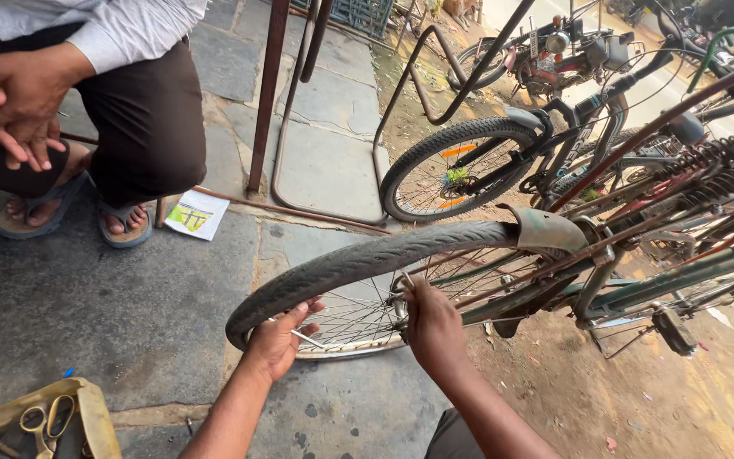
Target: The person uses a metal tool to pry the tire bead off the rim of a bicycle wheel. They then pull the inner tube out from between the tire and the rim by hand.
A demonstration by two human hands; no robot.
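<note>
The worn grey rubber bicycle tyre [358,263], stiff yet pliable, is being clasped by the left hand [278,340], its grip pinching the tyre's edge, while the right hand [431,327] is closing around the spokes near the hub.

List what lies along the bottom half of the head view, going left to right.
Scissors in a tan bag → left hand on the tyre → right hand at the wheel hub → rusty mudguard → bicycle pedal.
</note>
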